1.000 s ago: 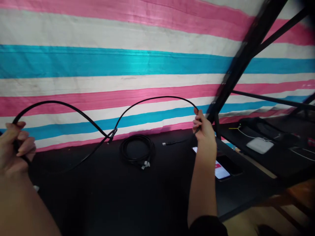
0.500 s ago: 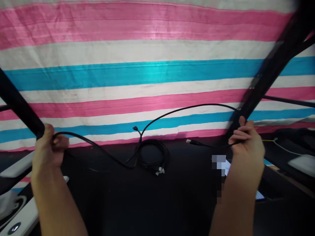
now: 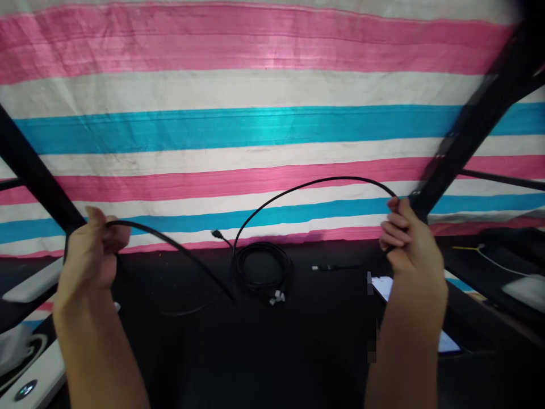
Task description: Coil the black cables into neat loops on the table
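Head view shows two bare hands above a matte black tabletop, well apart, each with hold of thin, round black cable. The left hand has its fingers curled inward, thumb up, around a thicker-looking black cable length that slopes down rightward to the middle of the tabletop. The right hand has its fingers folded closely over a slim black cable arc, which rises and bends left, dropping beside a round coil of black cable. Whether both hands grip one cable cannot be told. The coil lies flat near the back edge, with small white connector ends at its lower right. A small black plug juts out left of the coil; a black connector with a silver tip sits between coil and right hand. A phone with a lit screen lies partly hidden by the right forearm. Behind hangs a pink, white and blue striped sheet.
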### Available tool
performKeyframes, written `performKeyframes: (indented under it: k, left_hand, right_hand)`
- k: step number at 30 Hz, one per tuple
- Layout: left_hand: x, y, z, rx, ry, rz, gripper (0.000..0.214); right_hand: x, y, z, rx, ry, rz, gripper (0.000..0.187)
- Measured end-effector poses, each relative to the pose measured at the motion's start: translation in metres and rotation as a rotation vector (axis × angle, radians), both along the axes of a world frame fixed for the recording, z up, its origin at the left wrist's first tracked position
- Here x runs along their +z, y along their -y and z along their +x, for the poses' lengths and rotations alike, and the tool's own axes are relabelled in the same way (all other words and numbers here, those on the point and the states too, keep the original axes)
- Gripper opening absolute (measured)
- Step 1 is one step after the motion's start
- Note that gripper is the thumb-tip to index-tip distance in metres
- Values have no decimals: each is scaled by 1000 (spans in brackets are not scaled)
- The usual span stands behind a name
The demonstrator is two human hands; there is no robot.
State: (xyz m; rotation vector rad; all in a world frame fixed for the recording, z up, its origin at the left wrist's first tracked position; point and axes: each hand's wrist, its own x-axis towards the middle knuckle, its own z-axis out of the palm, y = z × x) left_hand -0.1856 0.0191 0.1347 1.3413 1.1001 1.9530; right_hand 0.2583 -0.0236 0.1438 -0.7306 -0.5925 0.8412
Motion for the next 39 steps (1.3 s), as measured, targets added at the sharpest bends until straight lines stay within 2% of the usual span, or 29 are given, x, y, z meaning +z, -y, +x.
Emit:
performKeyframes:
  k: [3,6,10,13,15,16,18,20,23,26,30,33,35,37,39]
  left_hand:
    - [10,13,34,-154,-24,36,57]
    - [16,23,60,-280,-3,63,48]
    - [18,28,82,-307,10,37,34]
    - [16,25,94,-272,45,-16,30]
    - [15,21,99,-249,77,-40,31]
    - [15,20,101,-248,90,-51,31]
    - [15,19,102,-287,94,-82,31]
    - [15,19,100,-401,70,-151,29]
    - [14,22,95,-672,31,-272,24]
    - [9,23,92,-956,2,-329,24]
    - [3,25,92,-1325,-88,-400,25]
    - [1,31,83,-1479,-170,-483,26]
    - [2,35,69,-1420,-286,-571,28]
    - [3,37,50,-1194,-428,-615,26]
    - [3,34,31,-912,-492,-560,22]
  right_hand:
    - [6,-1,-33,101,145,11,25]
    - [6,2,-69,262,382,43,30]
    - [2,9,-106,513,714,62,38]
    - [0,13,-117,728,812,110,47]
    - [-1,13,-118,801,860,84,42]
    - [-2,13,-117,790,881,53,37]
    - [-3,10,-115,679,862,4,29]
    - [-4,4,-112,538,722,-1,29]
    - [-5,-7,-106,387,423,15,27]
    - [-5,-17,-101,262,240,32,29]
    - [-2,-19,-95,163,147,88,30]
    - [-2,-18,-85,35,192,131,28]
    - [-3,-17,-73,-101,268,153,27]
    - [-4,-16,-60,-212,340,165,25]
    - [-4,-15,-47,-272,370,165,26]
